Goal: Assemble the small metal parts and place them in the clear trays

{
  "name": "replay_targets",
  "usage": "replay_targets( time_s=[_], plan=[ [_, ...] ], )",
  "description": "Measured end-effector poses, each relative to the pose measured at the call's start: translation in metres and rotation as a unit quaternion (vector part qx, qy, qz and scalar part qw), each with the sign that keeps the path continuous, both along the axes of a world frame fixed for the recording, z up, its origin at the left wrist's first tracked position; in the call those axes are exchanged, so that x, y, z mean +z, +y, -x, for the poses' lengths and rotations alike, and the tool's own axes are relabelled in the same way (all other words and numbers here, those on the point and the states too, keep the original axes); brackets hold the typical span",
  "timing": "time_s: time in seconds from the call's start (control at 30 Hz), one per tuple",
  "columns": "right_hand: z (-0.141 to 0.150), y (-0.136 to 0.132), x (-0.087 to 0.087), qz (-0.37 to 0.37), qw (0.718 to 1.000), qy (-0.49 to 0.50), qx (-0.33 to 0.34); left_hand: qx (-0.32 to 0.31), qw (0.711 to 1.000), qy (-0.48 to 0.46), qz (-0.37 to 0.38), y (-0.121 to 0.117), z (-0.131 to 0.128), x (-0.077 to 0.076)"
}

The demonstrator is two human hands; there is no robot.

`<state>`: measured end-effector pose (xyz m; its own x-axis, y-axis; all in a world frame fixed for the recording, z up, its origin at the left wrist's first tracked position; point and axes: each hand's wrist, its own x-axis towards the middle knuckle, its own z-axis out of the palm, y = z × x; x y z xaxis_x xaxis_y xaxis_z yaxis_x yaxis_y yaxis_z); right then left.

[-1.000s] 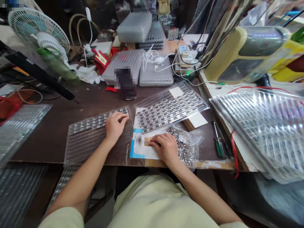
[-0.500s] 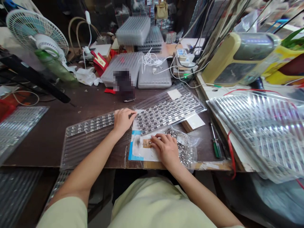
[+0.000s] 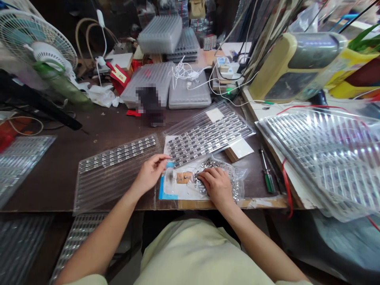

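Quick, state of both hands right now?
Left hand: open, holding nothing visible.
Right hand: resting on a clear bag of small metal parts; whether it grips cannot be told.

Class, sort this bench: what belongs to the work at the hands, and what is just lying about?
In use: left hand, right hand, plastic bag of small metal parts, clear tray of metal strips, clear tray beside it.
Lying about: green-handled screwdriver, desk fan, white cable.

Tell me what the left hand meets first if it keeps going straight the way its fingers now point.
The left hand would most likely meet the near edge of the clear plastic tray holding rows of small metal parts, just past its fingertips. Depth is unclear, so it might pass just above that edge.
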<state>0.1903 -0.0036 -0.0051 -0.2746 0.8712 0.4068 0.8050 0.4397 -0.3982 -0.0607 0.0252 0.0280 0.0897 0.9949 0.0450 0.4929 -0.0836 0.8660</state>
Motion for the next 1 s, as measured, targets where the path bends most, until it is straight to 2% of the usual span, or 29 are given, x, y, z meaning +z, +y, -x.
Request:
replay_targets(
  time_s=[0.13, 0.23, 0.33, 0.53, 0.73, 0.87, 1.0],
  plan=[
    [-0.002, 0.001, 0.001, -0.003, 0.998, 0.058, -0.004, 0.014, 0.999, 0.03, -0.014, -0.027, -0.021, -0.011],
    [-0.003, 0.002, 0.002, 0.013, 0.994, 0.108, 0.001, 0.017, 0.998, 0.045, -0.049, -0.035, -0.034, -0.017],
    [-0.003, 0.001, 0.003, 0.027, 0.989, 0.148, 0.007, -0.005, 0.994, 0.048, -0.096, -0.037, -0.042, -0.021],
    [-0.003, 0.0, 0.0, 0.033, 0.991, 0.132, -0.016, -0.014, 0.989, 0.085, -0.121, -0.038, -0.047, -0.025],
    [-0.005, 0.001, 0.0, 0.025, 0.99, 0.135, 0.029, -0.018, 0.983, 0.122, -0.133, -0.037, -0.049, -0.025],
    [-0.002, 0.0, 0.005, 0.044, 0.992, 0.118, 0.009, -0.023, 0.983, 0.127, -0.129, -0.037, -0.05, -0.024],
    [0.015, 0.002, 0.013, 0.051, 0.996, 0.078, 0.008, -0.008, 0.986, 0.099, -0.136, -0.038, -0.049, -0.025]
  ],
)
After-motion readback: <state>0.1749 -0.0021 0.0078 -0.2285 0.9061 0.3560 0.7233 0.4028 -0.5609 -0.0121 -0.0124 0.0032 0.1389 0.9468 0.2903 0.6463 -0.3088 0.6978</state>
